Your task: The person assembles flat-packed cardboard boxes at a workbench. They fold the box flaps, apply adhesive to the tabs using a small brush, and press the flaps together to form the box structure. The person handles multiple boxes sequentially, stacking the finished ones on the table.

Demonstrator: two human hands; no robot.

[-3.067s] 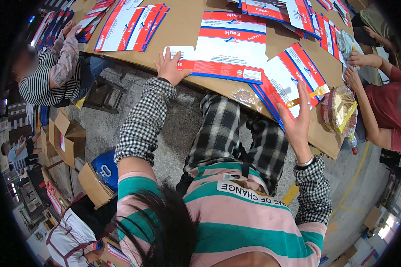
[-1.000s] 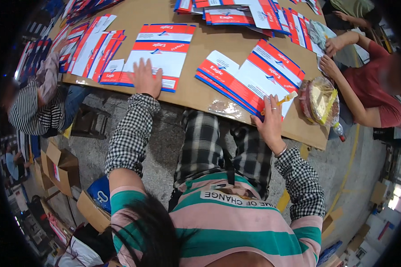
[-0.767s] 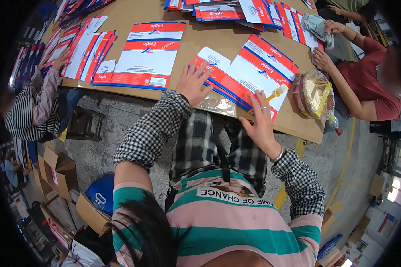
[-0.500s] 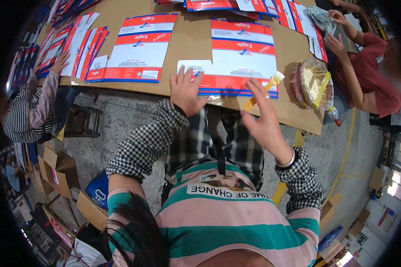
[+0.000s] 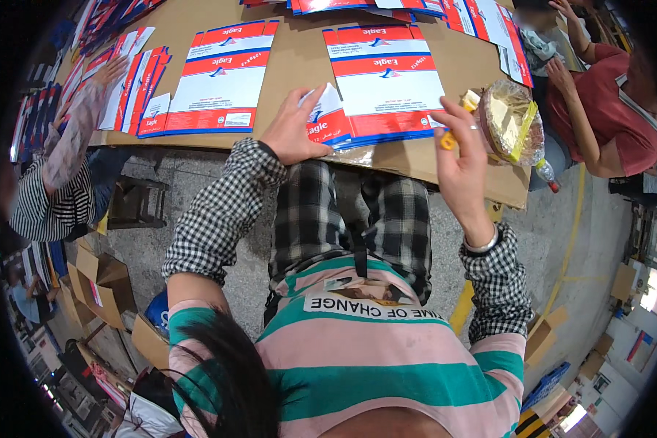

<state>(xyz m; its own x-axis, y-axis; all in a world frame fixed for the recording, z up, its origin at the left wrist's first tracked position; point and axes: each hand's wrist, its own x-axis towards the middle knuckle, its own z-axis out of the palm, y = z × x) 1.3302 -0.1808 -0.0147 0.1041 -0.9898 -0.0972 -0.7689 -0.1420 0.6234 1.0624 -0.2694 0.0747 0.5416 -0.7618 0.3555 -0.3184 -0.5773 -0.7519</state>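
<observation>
- Left hand point(image 5: 293, 131), fingers spread, spans the small left panel of the carton sheet point(image 5: 387, 84) at the table's point(image 5: 299, 62) near edge.
- Right hand point(image 5: 460, 150), half curled, holds the brush point(image 5: 447, 141) toward the right corner.
- Best, probably: steady panel, even edges, light brush.

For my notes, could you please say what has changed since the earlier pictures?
A sheet was moved left and let go. The stack turned from slanted to roughly square with the table edge, and the left hand is now at its flap. The right hand moved rightward, toward the bowl. It still holds the brush; the bowl stayed put.
</observation>
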